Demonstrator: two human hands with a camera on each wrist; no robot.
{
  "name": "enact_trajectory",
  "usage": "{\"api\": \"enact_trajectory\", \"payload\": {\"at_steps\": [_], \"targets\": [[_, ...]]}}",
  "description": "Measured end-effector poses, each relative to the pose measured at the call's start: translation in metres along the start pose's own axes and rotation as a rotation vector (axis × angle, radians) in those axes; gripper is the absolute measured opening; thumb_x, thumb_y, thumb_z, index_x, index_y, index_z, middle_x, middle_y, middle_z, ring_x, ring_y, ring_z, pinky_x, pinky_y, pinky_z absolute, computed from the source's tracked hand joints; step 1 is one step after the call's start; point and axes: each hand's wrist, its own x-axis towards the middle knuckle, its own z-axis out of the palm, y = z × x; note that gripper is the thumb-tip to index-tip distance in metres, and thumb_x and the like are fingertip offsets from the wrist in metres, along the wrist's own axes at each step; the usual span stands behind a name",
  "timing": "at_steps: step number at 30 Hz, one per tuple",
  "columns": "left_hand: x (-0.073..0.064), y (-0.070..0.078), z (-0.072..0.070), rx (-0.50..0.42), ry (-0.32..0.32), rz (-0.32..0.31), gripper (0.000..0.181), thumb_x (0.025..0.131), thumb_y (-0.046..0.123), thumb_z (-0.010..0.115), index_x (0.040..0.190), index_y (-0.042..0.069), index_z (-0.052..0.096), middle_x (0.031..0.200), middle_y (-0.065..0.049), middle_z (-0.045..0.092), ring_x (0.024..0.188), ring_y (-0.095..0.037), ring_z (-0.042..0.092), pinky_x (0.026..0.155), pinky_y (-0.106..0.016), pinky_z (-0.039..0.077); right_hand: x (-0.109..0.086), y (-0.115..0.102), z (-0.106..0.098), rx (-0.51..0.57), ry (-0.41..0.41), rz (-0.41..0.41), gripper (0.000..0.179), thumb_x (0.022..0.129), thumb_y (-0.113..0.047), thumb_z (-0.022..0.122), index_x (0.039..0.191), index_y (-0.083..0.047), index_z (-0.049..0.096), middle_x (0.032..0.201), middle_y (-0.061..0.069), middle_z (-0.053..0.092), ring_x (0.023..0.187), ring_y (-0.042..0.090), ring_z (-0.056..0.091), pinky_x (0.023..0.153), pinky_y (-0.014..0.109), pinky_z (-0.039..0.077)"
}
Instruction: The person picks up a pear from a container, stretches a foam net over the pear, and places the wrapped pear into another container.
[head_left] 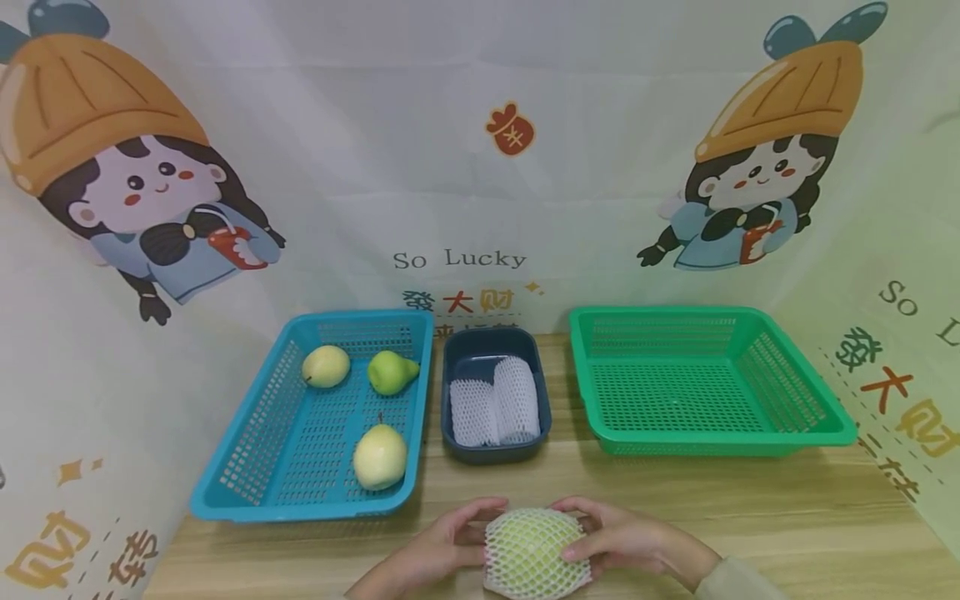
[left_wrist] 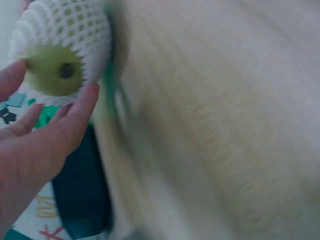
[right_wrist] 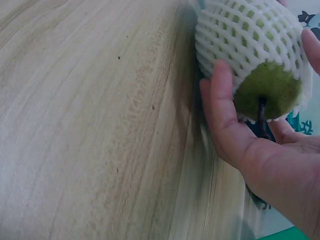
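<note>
A pale green pear (head_left: 531,537) in a white foam net sleeve (head_left: 536,575) is held between both hands near the table's front edge. My left hand (head_left: 450,546) grips its left end with thumb and fingers. On the right end, my right hand (head_left: 626,537) holds on, its thumb over the net. The left wrist view shows the pear's bare bottom (left_wrist: 47,75) with a dark blossom spot, poking out of the sleeve. In the right wrist view the other end is bare too, with a dark stem (right_wrist: 261,112).
A blue basket (head_left: 247,498) at left holds a large pale pear (head_left: 380,457), another yellowish pear (head_left: 326,367) and a green pear (head_left: 390,372). The dark blue bin (head_left: 497,454) in the middle contains white foam nets (head_left: 516,400). A green basket (head_left: 720,446) stands at right.
</note>
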Motion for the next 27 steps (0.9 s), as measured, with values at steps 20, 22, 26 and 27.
{"api": "enact_trajectory", "payload": {"at_steps": [20,22,26,27], "targets": [[-0.033,0.065,0.004,0.891,0.481,0.235,0.035,0.085,0.004,0.060,0.117,0.017,0.059,0.117,0.000,0.060,0.110,-0.022,0.056,0.090,-0.043,0.047,-0.003,-0.021,0.017,-0.380,0.230,-0.176,0.064,0.075,-0.013,0.074,0.129,-0.003,0.041,0.109,0.017,0.046,0.089,0.022,0.050,0.073,0.032,0.050],[-0.037,0.067,0.002,0.956,0.538,0.257,0.034,0.083,0.005,0.064,0.114,0.018,0.060,0.116,0.003,0.061,0.111,-0.019,0.055,0.091,-0.041,0.047,-0.006,-0.026,0.016,-0.391,0.225,-0.192,0.064,0.076,-0.015,0.074,0.129,-0.002,0.041,0.111,0.018,0.047,0.089,0.023,0.052,0.074,0.032,0.051],[-0.040,0.066,-0.003,1.106,0.631,0.264,0.033,0.079,0.010,0.070,0.110,0.019,0.062,0.112,0.003,0.063,0.105,-0.016,0.056,0.087,-0.037,0.049,-0.012,-0.037,0.014,-0.395,0.210,-0.208,0.065,0.077,-0.017,0.074,0.129,0.000,0.039,0.115,0.020,0.049,0.091,0.024,0.055,0.074,0.033,0.054],[-0.041,0.065,-0.004,1.144,0.649,0.253,0.034,0.078,0.011,0.071,0.110,0.019,0.062,0.111,0.002,0.063,0.103,-0.016,0.056,0.086,-0.037,0.049,-0.014,-0.040,0.013,-0.405,0.213,-0.207,0.065,0.077,-0.018,0.074,0.129,0.000,0.039,0.115,0.020,0.050,0.091,0.024,0.055,0.074,0.033,0.054]]}}
